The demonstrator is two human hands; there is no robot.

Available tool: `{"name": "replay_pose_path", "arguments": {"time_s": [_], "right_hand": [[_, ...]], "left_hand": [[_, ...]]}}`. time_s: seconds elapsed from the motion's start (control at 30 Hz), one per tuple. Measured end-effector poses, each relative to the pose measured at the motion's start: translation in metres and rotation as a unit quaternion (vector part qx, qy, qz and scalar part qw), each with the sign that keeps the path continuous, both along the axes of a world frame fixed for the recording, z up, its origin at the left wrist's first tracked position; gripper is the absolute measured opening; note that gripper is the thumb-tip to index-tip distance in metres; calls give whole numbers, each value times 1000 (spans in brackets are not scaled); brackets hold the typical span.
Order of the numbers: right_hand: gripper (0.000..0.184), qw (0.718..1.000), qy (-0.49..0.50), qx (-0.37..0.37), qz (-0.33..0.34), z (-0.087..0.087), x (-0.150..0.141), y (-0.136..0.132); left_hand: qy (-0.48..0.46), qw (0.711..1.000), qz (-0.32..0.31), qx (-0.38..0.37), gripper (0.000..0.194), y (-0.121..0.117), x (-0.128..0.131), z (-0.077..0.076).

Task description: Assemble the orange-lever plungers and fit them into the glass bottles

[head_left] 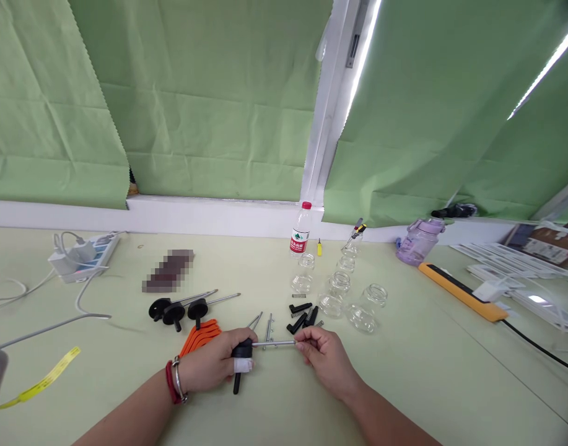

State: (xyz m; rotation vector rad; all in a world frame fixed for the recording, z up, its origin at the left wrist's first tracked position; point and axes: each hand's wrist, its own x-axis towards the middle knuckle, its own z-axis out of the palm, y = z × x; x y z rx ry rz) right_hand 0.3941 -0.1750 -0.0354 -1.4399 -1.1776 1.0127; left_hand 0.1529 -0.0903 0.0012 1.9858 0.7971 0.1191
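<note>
My left hand (209, 362) is closed around a black round cap (242, 350) with a peg pointing down and a thin metal rod (274, 343) running out to the right. At the rod's far end, the fingertips of my right hand (327, 359) pinch it; any small part there is hidden. Just beyond the rod lie several loose metal pins (268, 327). Black angled plastic pieces (298, 323) and small springs (298, 296) are scattered ahead of my right hand. Flat orange pieces (200, 336) lie partly behind my left hand. Three similar black caps with rods (174, 313) rest farther left.
Several clear glass jars (363, 308) stand right of centre, one holding screwdrivers (355, 234). Behind them are a water bottle (301, 232) and a yellow-handled tool (319, 248). A power strip (86, 257) with cables sits left; an orange power strip (460, 291) and purple bottle (420, 241) are right.
</note>
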Motion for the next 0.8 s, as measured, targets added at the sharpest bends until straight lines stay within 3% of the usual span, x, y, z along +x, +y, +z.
{"name": "replay_pose_path", "arguments": {"time_s": [0.8], "right_hand": [[27,999,-9,-17,25,-3,0,1]], "left_hand": [[5,1000,6,-15,21,-1,1,0]]}}
